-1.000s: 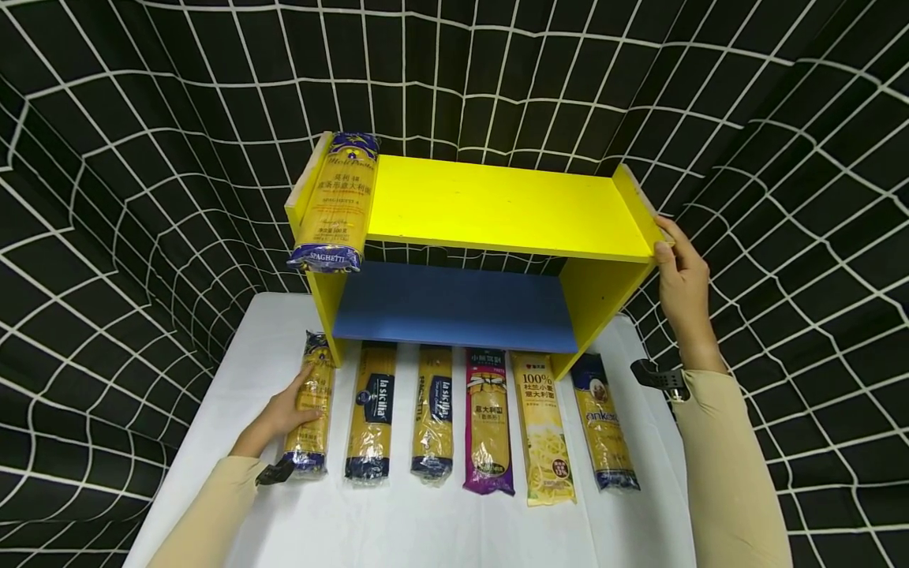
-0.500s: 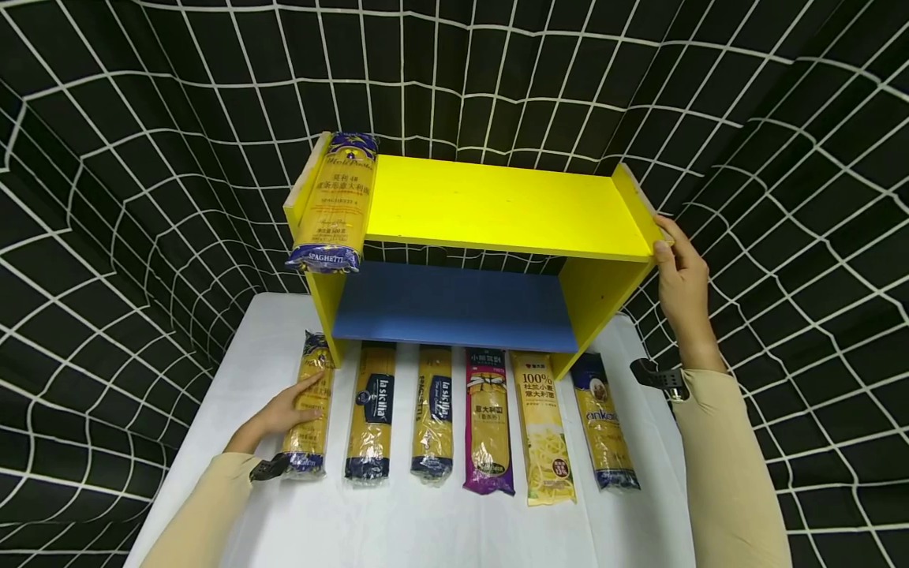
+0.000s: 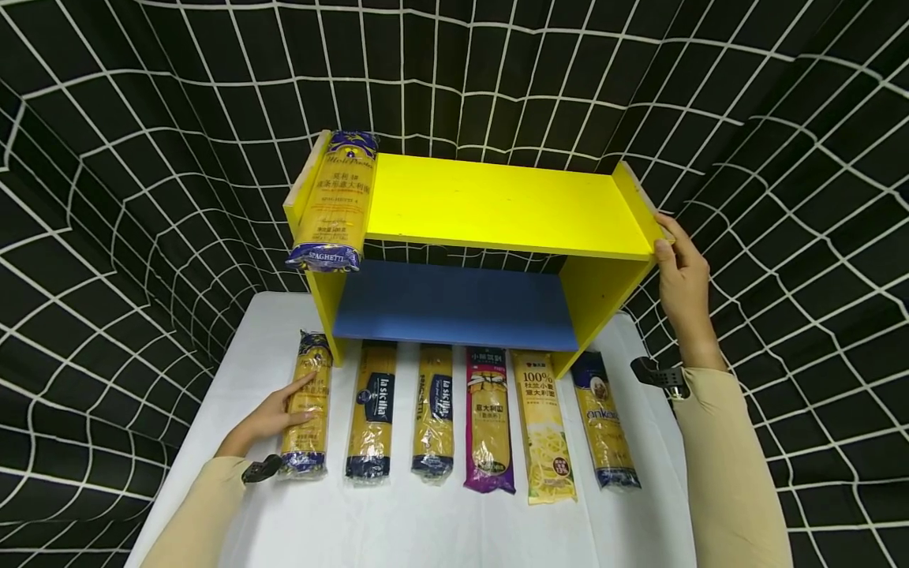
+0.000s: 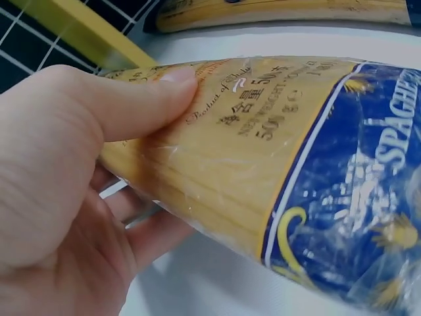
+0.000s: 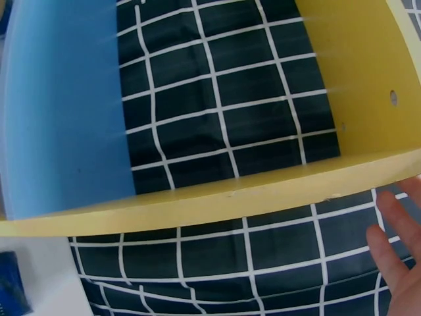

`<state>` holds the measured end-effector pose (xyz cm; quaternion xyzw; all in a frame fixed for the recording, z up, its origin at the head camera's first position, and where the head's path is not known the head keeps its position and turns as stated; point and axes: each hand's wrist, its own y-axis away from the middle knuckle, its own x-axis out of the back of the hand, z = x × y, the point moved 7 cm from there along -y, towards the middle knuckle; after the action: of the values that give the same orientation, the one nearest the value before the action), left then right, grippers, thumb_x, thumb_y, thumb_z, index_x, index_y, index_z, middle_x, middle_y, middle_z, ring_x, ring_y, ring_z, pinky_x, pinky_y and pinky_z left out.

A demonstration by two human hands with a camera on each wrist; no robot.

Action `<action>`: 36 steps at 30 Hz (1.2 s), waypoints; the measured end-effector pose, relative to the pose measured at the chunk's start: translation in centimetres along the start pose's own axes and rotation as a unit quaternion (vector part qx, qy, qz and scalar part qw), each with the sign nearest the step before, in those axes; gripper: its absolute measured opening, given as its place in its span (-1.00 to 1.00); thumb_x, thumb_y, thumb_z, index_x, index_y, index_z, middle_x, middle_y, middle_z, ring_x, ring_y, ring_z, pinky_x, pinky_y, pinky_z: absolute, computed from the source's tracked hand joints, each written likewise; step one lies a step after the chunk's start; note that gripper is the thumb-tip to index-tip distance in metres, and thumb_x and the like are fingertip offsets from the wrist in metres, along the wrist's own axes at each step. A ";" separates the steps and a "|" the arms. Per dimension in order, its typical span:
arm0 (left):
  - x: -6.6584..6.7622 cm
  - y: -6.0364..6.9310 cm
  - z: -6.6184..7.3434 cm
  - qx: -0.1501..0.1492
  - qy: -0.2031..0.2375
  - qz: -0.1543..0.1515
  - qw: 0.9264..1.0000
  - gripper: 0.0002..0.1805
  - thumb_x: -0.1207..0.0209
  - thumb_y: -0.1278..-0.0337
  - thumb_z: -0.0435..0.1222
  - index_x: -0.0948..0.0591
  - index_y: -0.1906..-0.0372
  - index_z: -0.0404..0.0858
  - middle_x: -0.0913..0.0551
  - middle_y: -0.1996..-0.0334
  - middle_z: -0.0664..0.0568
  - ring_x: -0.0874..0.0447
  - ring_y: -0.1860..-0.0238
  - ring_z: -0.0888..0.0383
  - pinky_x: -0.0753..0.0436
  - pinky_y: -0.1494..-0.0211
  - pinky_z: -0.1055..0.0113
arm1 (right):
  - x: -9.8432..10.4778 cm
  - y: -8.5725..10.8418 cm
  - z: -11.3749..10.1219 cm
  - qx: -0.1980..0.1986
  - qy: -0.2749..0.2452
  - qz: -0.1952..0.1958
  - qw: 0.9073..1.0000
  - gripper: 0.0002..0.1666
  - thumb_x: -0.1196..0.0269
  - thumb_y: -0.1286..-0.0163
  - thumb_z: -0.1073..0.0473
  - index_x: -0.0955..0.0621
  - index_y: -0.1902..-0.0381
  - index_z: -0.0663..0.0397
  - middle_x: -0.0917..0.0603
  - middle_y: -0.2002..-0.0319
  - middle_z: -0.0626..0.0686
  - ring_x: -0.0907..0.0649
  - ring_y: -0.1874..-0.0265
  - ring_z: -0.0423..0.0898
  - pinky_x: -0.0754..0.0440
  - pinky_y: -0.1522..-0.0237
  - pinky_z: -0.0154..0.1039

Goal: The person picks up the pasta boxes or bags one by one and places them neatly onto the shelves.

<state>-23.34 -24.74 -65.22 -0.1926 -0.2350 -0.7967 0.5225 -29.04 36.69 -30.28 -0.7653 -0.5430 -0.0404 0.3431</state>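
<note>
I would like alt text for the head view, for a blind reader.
A person's left hand holds the leftmost pasta pack of six lying in a row on a white table, while the right hand grips the right side of a yellow shelf. A seventh pack lies on its top board, at the left.

- spaghetti pack (image 4: 223, 171) in L wrist view: thin clear plastic film, v. glossy, crinkly at the blue end
- other pasta packs (image 3: 490, 430): shiny plastic wrap too
- yellow shelf (image 3: 490, 205): painted wood afaict, smooth, bit of sheen
- blue board (image 3: 454, 304): smooth, more matt imo
- white tablecloth (image 3: 398, 528): matt cloth, pretty smooth
- gridded curtain (image 3: 454, 79): matt cloth w/ soft folds
- sleeves (image 3: 731, 465): matt cloth too
</note>
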 end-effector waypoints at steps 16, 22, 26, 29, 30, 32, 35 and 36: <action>0.2 1.0 -1.2 0.038 0.121 0.019 0.992 -0.02 -0.33 -0.16 -0.28 -0.03 -0.58 -0.16 0.07 -0.52 -0.49 -0.36 -0.29 -0.39 -0.60 -0.10 0.28 | -0.3 -0.1 0.0 0.006 0.002 0.001 1.000 -0.54 -0.01 -0.59 0.03 -0.45 -0.39 -0.32 -0.62 -0.11 -0.07 -0.50 0.09 -0.32 -0.41 -0.05 -0.51; 1.5 1.7 -0.2 0.041 0.139 0.047 0.988 -0.03 -0.32 -0.19 -0.26 -0.02 -0.59 -0.11 -0.02 -0.48 -0.53 -0.59 -0.05 -0.05 -0.65 0.10 0.40 | -0.1 -0.1 0.0 0.009 0.006 0.004 1.000 -0.54 0.00 -0.59 0.03 -0.45 -0.39 -0.32 -0.62 -0.17 0.00 -0.52 0.05 -0.33 -0.44 -0.16 -0.49; 2.9 2.3 1.2 0.049 0.163 0.060 0.984 -0.04 -0.29 -0.24 -0.25 0.02 -0.60 -0.09 -0.06 -0.46 -0.50 -0.61 0.00 0.16 -0.69 0.11 0.41 | -0.1 -0.1 -0.2 0.006 0.007 0.003 1.000 -0.53 0.00 -0.59 0.02 -0.45 -0.39 -0.32 -0.61 -0.18 0.00 -0.52 0.04 -0.33 -0.44 -0.17 -0.48; 4.3 2.7 2.7 0.044 0.172 0.072 0.981 -0.04 -0.28 -0.26 -0.24 0.05 -0.60 -0.07 -0.03 -0.48 -0.47 -0.59 0.03 0.34 -0.69 0.10 0.44 | -0.1 0.0 -0.2 0.005 0.008 0.003 1.000 -0.53 -0.01 -0.59 0.02 -0.45 -0.39 -0.32 -0.61 -0.19 0.00 -0.52 0.04 -0.34 -0.44 -0.17 -0.49; 4.8 2.8 3.2 0.040 0.175 0.077 0.981 -0.04 -0.27 -0.27 -0.24 0.04 -0.60 -0.07 -0.05 -0.47 -0.47 -0.58 0.07 0.44 -0.70 0.11 0.44 | -0.1 0.0 -0.1 0.004 0.007 0.003 1.000 -0.53 -0.01 -0.58 0.01 -0.45 -0.39 -0.32 -0.60 -0.20 0.00 -0.52 0.03 -0.34 -0.44 -0.17 -0.49; 6.0 3.0 4.3 0.033 0.175 0.088 0.980 -0.06 -0.26 -0.28 -0.23 0.04 -0.60 -0.05 -0.08 -0.45 -0.45 -0.56 0.10 0.51 -0.70 0.12 0.45 | -0.1 -0.1 -0.1 0.003 0.006 0.004 1.000 -0.53 -0.01 -0.58 0.01 -0.45 -0.39 -0.32 -0.60 -0.20 -0.01 -0.51 0.04 -0.34 -0.44 -0.15 -0.50; 7.9 3.2 6.3 0.021 0.169 0.106 0.980 -0.10 -0.24 -0.31 -0.21 0.01 -0.60 -0.04 -0.15 -0.39 -0.39 -0.56 0.09 0.54 -0.69 0.12 0.46 | -0.1 -0.1 0.0 0.001 0.003 0.004 1.000 -0.53 -0.01 -0.59 0.01 -0.45 -0.39 -0.32 -0.60 -0.20 -0.02 -0.51 0.04 -0.34 -0.43 -0.13 -0.51; 8.5 3.3 6.9 0.018 0.173 0.112 0.978 -0.12 -0.23 -0.32 -0.22 -0.01 -0.59 -0.03 -0.18 -0.38 -0.33 -0.56 0.08 0.54 -0.69 0.12 0.47 | -0.2 -0.1 0.0 0.001 0.002 0.004 1.000 -0.53 -0.01 -0.59 0.02 -0.45 -0.39 -0.32 -0.60 -0.19 -0.01 -0.51 0.05 -0.34 -0.43 -0.12 -0.51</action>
<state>-23.09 -28.25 -54.35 -0.0677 -0.1321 -0.7503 0.6442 -29.23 36.60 -30.31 -0.7671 -0.5394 -0.0395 0.3451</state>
